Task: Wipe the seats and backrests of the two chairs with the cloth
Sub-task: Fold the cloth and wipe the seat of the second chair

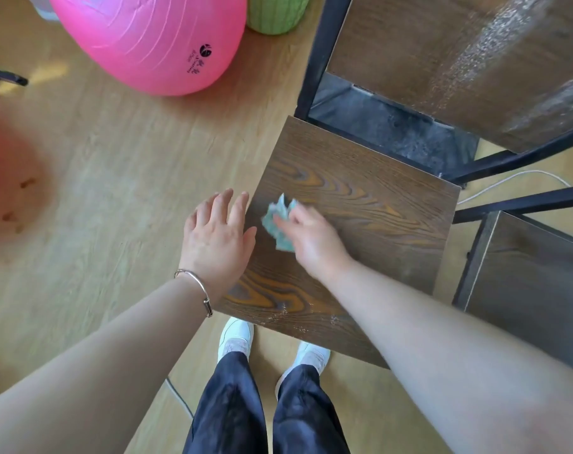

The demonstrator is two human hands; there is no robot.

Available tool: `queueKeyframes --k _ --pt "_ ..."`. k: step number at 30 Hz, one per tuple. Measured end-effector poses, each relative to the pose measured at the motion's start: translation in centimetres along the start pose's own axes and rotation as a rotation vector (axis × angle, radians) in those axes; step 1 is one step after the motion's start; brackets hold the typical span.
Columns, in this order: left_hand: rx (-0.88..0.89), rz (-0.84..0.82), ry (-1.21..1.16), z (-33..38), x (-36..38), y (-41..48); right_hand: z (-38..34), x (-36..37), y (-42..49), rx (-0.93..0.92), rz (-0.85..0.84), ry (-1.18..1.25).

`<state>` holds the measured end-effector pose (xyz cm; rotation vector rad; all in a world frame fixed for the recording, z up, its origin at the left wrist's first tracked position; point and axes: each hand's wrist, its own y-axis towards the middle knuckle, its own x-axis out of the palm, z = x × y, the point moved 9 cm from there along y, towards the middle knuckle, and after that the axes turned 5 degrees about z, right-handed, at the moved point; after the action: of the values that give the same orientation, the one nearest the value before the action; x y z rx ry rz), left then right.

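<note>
On the seat [360, 224], the right hand [314, 240] gripped the cloth [278, 224] — most bare wood lay to its right — left hand [216, 237] open.

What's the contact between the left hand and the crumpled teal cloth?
Apart. Head view: brown wooden seat shows between left hand and cloth; right hand grips it.

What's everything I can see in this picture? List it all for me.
Chair: one, brown wood seat, black frame, centre.
Second chair: one, brown, right edge.
Cloth: one, teal, on the seat.
Ball: one, pink, floor, top left.
Ribbed object: one, green, beside the ball.
Cables: two, pale, on the floor.
Bracelet: one, silver, left wrist.
Shoes: two, white, bottom centre.
Left hand: open, seat's left edge.
Right hand: grips the cloth.
</note>
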<state>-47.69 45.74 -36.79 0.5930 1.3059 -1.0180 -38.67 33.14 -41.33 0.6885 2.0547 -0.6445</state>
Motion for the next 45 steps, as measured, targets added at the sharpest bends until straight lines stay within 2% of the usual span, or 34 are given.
queueKeyframes --k 1,4,6,7,8,9,11,14,19,23,25,29,36,41,43,45 --pt "0.008 -0.009 0.003 0.3 0.0 -0.4 0.0 0.9 -2.6 -0.008 -0.003 0.054" --pt "0.051 -0.021 0.019 1.5 0.1 -1.3 -0.1 4.1 -9.2 0.051 -0.26 0.226" --pt "0.073 -0.03 0.023 2.3 0.4 -1.8 -0.5 4.0 -10.0 0.033 -0.275 0.19" --pt "0.079 -0.032 0.024 2.7 0.5 -1.9 -1.0 2.6 -9.6 -0.024 -0.172 0.187" --pt "0.083 -0.033 0.024 3.2 0.6 -1.9 0.2 1.4 -9.0 0.035 -0.098 0.174" --pt "0.085 -0.032 0.025 3.7 0.7 -1.8 1.0 -0.7 -8.3 0.01 0.011 0.125" --pt "0.088 -0.026 0.026 4.9 0.8 -1.3 4.6 -4.0 -7.3 0.067 0.164 0.179" --pt "0.126 -0.028 0.014 7.9 1.2 -0.1 13.0 -9.5 -5.5 0.269 0.322 0.152" --pt "0.195 -0.036 -0.003 14.3 1.9 2.4 22.7 -14.7 -3.9 0.594 0.382 0.176" --pt "0.228 -0.036 -0.026 18.1 2.4 3.8 23.8 -14.3 -4.4 0.679 0.369 0.303" --pt "0.243 -0.06 -0.021 18.9 2.8 3.9 23.2 -13.9 -4.7 0.674 0.341 0.308" --pt "0.274 -0.098 0.019 18.9 3.5 3.5 21.2 -12.2 -5.7 0.539 0.266 0.257" --pt "0.285 -0.131 0.071 18.6 4.1 1.8 14.4 -5.0 -12.1 0.294 0.114 0.407" --pt "0.322 -0.118 0.097 19.5 4.5 1.5 13.2 -3.9 -13.3 0.204 -0.012 0.302" --pt "0.32 -0.11 0.083 20.4 4.4 2.0 14.7 -7.3 -11.3 0.207 0.091 0.24" --pt "0.325 -0.097 0.059 21.6 4.4 2.7 19.1 -11.4 -9.2 0.315 0.233 0.23"
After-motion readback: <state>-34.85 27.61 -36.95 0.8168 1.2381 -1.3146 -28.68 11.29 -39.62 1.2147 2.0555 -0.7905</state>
